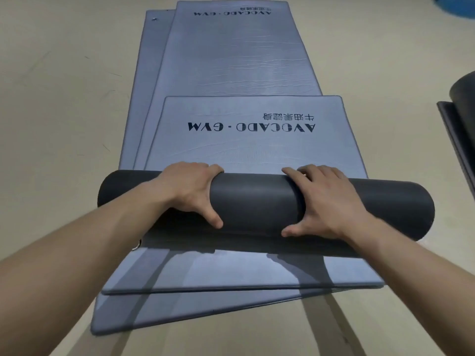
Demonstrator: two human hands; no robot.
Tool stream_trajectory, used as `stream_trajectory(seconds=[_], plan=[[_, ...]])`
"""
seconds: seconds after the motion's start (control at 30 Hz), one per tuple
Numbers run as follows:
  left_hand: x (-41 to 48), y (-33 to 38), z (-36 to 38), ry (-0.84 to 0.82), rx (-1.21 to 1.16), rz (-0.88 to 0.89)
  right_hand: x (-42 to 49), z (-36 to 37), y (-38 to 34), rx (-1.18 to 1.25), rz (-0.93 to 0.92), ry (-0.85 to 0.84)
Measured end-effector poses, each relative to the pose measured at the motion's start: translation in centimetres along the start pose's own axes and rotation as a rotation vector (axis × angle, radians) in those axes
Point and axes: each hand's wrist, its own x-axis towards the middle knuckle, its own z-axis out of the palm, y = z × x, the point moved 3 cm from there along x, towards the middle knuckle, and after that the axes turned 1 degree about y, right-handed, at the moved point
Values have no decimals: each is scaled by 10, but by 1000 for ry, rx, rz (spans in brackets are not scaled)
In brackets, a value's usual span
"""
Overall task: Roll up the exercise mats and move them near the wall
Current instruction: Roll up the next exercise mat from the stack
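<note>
Exercise mats [231, 60] on beige floor [64, 98]

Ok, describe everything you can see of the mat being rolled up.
The top mat is mostly rolled into a thick dark grey cylinder lying crosswise, matte and foam-like. Its unrolled end lies flat beyond the roll, blue-grey with rounded corners, printed AVOCADO GYM plus Chinese characters, upside down from this view. The left hand and right hand grip the roll, fingers over the top, thumbs on the near side. It rests on other flat mats.
</note>
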Motion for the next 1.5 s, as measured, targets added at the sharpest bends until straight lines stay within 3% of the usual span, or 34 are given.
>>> stream_trajectory(seconds=[0.1, 0.17, 0.23, 0.37, 0.5, 0.63, 0.73, 0.87, 1.07, 1.27, 1.37, 1.5], plan=[[4, -1, -3, 95, -43, 3, 1, 14, -3, -63, 4, 60], [-10, 6, 15, 317, 82, -5, 24, 3, 4, 4, -1, -7], [-14, 10, 31, 409, 240, 21, 35, -3, 9, 26, -11, -51], [14, 3, 3, 293, 161, 43, 19, 25, -2, -107, 37, 73], [5, 10, 31, 370, 260, -48, 26, 24, 3, -100, 21, 159], [5, 9, 17, 371, 260, -42, 38, 4, 5, -88, -13, 10], [0, 12, 11, 256, 246, 26, 30, -3, 4, -21, -66, -111], [-1, 1, 10, 124, 62, 46, -2, 24, -8, -93, 10, -11], [-11, 19, 41, 412, 278, 58, 19, 12, 2, -47, -21, 8], [6, 12, 26, 383, 229, 17, 15, 27, -4, -104, 18, 193], [5, 13, 22, 385, 249, -20, 25, 8, 2, -93, -5, 144], [7, 12, -1, 175, 121, 28, 25, -5, 7, -39, -50, -3]])
